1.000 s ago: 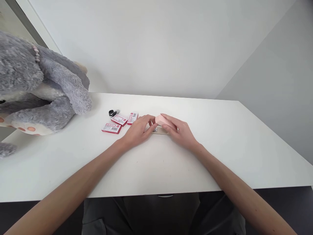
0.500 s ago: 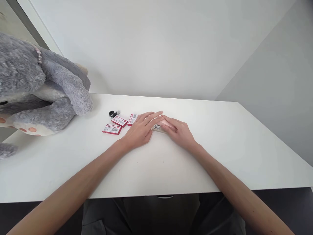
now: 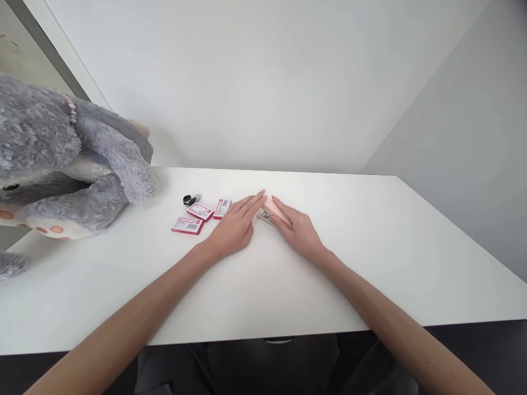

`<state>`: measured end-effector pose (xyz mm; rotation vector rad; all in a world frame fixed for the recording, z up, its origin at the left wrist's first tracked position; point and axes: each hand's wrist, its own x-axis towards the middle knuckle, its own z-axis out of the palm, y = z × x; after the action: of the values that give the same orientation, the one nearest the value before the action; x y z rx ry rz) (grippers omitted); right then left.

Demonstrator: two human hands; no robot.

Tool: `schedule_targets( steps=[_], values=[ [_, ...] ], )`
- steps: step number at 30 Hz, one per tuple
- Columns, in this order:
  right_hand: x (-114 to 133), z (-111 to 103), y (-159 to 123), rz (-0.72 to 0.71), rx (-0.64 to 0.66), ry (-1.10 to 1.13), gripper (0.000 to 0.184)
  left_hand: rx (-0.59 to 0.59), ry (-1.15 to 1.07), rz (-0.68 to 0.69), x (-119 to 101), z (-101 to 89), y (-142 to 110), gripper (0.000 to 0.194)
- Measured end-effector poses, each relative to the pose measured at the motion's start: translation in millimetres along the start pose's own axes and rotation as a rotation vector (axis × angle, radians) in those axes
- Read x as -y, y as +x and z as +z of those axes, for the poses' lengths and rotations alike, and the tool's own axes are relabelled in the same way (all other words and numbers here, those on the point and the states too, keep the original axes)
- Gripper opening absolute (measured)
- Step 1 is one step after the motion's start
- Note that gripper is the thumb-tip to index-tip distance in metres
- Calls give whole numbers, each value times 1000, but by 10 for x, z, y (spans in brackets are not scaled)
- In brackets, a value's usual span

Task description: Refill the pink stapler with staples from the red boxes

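Note:
A small pink stapler-like object (image 3: 269, 209) lies on the white table (image 3: 370, 241), a printed label showing at its left end. My right hand (image 3: 297, 227) rests flat on it with fingers stretched out along its top. My left hand (image 3: 236, 225) lies flat on the table just left of it, fingers extended, fingertips almost touching the pink object's far end. Neither hand grips anything.
Three small red-and-white boxes (image 3: 200, 215) lie left of my left hand, with a small black-and-silver item (image 3: 191, 199) behind them. A big grey plush toy (image 3: 61, 164) fills the table's far left. White walls stand behind and to the right.
My right hand has lowered the pink object's raised end flat and now lies stretched on it. My left hand has flattened beside it. The camera has tilted slightly.

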<state>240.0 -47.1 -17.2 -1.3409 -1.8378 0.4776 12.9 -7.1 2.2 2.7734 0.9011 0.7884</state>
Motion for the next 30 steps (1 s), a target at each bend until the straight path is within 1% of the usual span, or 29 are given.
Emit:
schedule_targets(
  steps=[2, 5, 7, 10, 12, 14, 16, 19, 22, 26, 28, 30],
  values=[
    [-13, 1, -1, 12, 7, 49, 59, -44, 50, -73, 21, 5, -4, 76],
    [-7, -15, 1, 10, 46, 126, 64, -150, 117, -220, 79, 28, -19, 68],
    [8, -26, 0, 44, 76, 167, 70, -181, 136, -283, 127, 58, -37, 66],
    [36, -25, -3, 120, 81, 194, 84, -151, 149, -353, 182, 106, -66, 66],
    [58, -15, -7, 151, 56, 216, 87, -116, 152, -392, 195, 124, -77, 65],
    [83, -7, -10, 200, 6, 258, 81, -81, 158, -427, 190, 122, -78, 63],
    [106, -9, -8, 263, -65, 296, 71, -47, 159, -454, 173, 105, -70, 62],
    [114, -33, 6, 331, -175, 298, 56, -18, 126, -448, 128, 72, -57, 62],
    [89, -58, 27, 383, -225, 273, 48, -35, 2, -421, 68, 49, -55, 63],
    [64, -62, 42, 393, -206, 262, 43, -53, -158, -377, 4, 35, -54, 61],
    [68, -57, 43, 403, -166, 255, 43, -73, -167, -345, -6, 25, -42, 55],
    [79, -53, 42, 404, -129, 248, 43, -129, -136, -342, -2, 10, -25, 46]
  ],
)
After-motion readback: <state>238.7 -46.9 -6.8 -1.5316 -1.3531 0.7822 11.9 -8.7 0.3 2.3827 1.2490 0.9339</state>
